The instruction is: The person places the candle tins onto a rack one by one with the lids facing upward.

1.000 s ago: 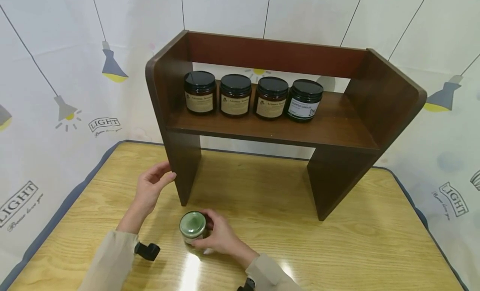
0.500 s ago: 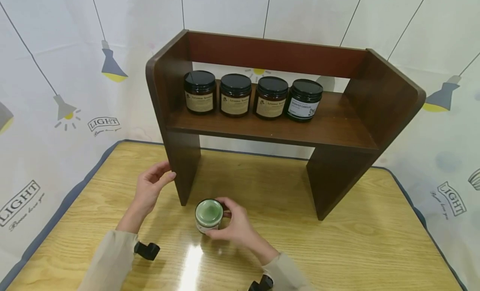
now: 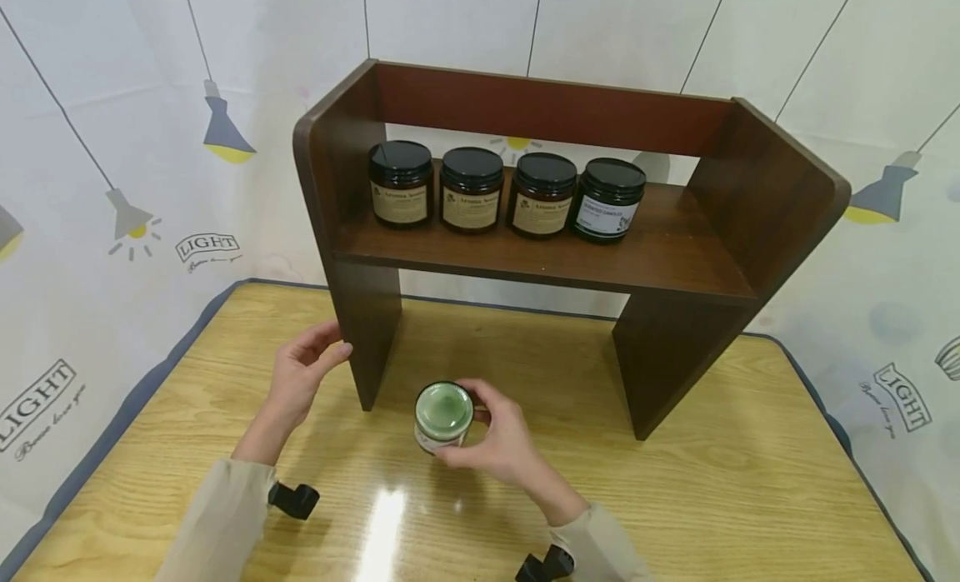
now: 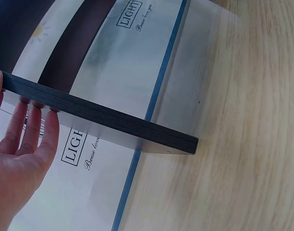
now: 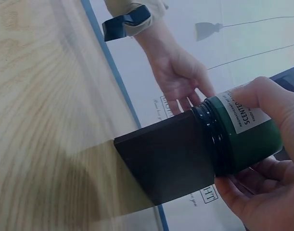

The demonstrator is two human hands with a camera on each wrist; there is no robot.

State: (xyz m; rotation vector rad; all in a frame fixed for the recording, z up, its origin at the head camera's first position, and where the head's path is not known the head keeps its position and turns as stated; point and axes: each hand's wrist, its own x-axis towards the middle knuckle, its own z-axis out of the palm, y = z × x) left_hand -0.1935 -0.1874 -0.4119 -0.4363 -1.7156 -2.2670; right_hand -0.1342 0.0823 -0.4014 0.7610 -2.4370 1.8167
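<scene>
In the head view my right hand [image 3: 502, 436] grips a green glass candle jar [image 3: 444, 411] in front of the shelf's opening. The jar is upside down, its pale green base facing up. The right wrist view shows its black lid [image 5: 209, 139] toward the table and a white "SCENTED" label [image 5: 243, 113] under the thumb. My left hand [image 3: 298, 373] is at the dark brown shelf's left side panel [image 3: 365, 340]. Its fingers [image 4: 49, 130] reach nearly straight to the panel's outer face, with the thumb at the front edge.
On the wooden shelf board [image 3: 675, 248] several dark lidded candle jars stand in a row; the rightmost jar [image 3: 607, 203] has a white label, the others tan ones. The shelf's right side panel [image 3: 660, 357] stands on the wooden table [image 3: 750, 482]. A printed curtain [image 3: 150, 148] surrounds the table.
My right hand has carried the green candle jar to the right and away from me, from in front of the left panel toward the shelf's opening. The left hand has stayed at the panel.
</scene>
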